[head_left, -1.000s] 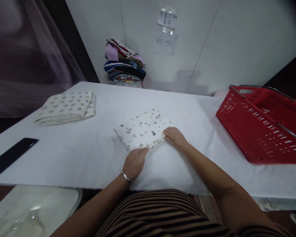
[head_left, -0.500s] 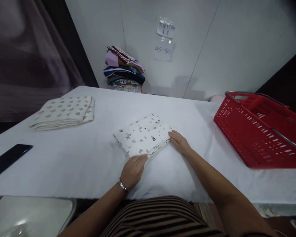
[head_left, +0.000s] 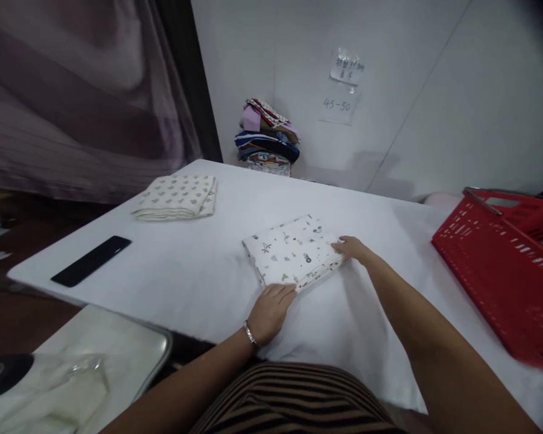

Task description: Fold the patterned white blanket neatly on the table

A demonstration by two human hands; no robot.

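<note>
In front of me a white folded cloth (head_left: 289,247) with small grey and brown prints lies at an angle on the table. My left hand (head_left: 270,310), with a bracelet at the wrist, rests its outstretched fingers flat on the cloth's near corner. At the right corner, my right hand (head_left: 353,248) has its fingers bent over the edge and closed on it; the underside of this grip is hidden. The layers show along the cloth's near right edge.
Another folded cloth (head_left: 176,198) with leaf-like prints lies far left on the white table (head_left: 190,271). Nearer is a black phone-like slab (head_left: 91,260). A red basket (head_left: 502,265) stands right. Stacked fabrics (head_left: 269,138) sit against the wall. A pale chair-like surface (head_left: 117,337) is lower left.
My view has turned left, so the scene sits further right and more of the left floor shows. Both hands stay at the same cloth corners, with the right fingers slightly more bent.
</note>
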